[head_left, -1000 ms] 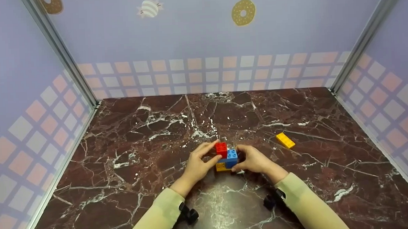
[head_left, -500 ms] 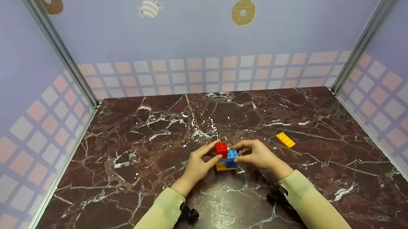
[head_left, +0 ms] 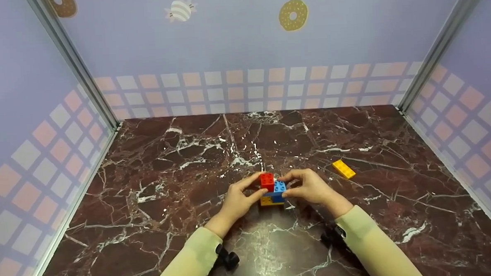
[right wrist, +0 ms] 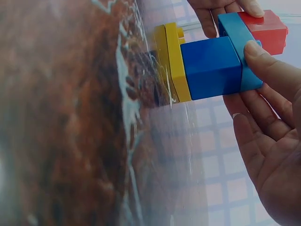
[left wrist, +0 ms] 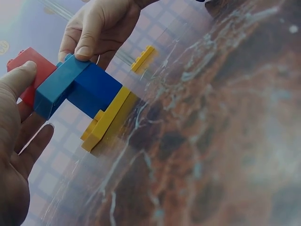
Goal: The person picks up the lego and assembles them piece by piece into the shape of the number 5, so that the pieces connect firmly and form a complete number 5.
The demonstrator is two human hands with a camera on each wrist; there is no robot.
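From above, the head view looks forward and down over the tabletop (head_left: 167,158) to the back wall (head_left: 233,39); the wrist views sit low and close, rolled sideways — one from each side — sharing the brick stack (right wrist: 211,68).

Red brick (right wrist: 267,35), white-veined maroon tabletop (head_left: 295,140)

1. No text, brand or number can be read on the brick stack (right wrist: 211,68); its studs show too small to tell.
2. No words or signs can be read on the patterned wall (head_left: 233,43).
3. No label can be read on the black device (head_left: 231,259) by the left sleeve (head_left: 192,256).
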